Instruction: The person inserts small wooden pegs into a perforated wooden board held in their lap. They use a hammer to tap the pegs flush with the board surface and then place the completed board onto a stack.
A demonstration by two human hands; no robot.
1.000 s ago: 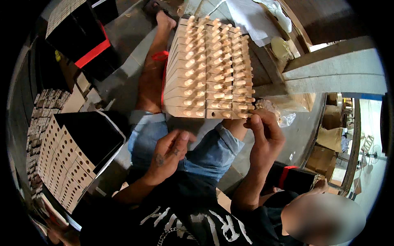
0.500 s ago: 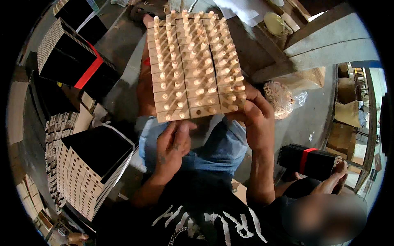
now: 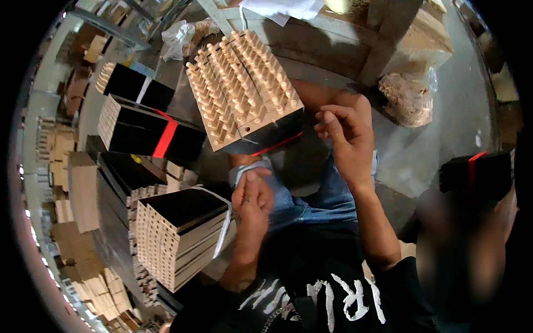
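Note:
A bundle of boards (image 3: 272, 125) with black sides stands in front of my legs, a red strap round it low down. Rows of pale wooden dowels (image 3: 244, 75) stick up from its top face, and one hole at the near edge has no dowel. My right hand (image 3: 350, 139) is raised just right of the bundle, apart from it, with fingers curled toward the thumb. Below the bundle, over my lap, my left hand (image 3: 252, 194) is closed with the thumb on top. Whatever either hand may hold is too small or hidden to make out.
To the left stands a drilled board stack (image 3: 158, 238) with a white strap. Behind it lies a black bundle (image 3: 139, 130) with a red strap. A plastic bag of dowels (image 3: 408, 97) sits on the right floor. A person (image 3: 461, 250) works beside another strapped bundle (image 3: 474, 172).
My right hand has come away from the bundle's near right corner. My left hand has drawn back from its near edge. The view has swung, showing more of the left side.

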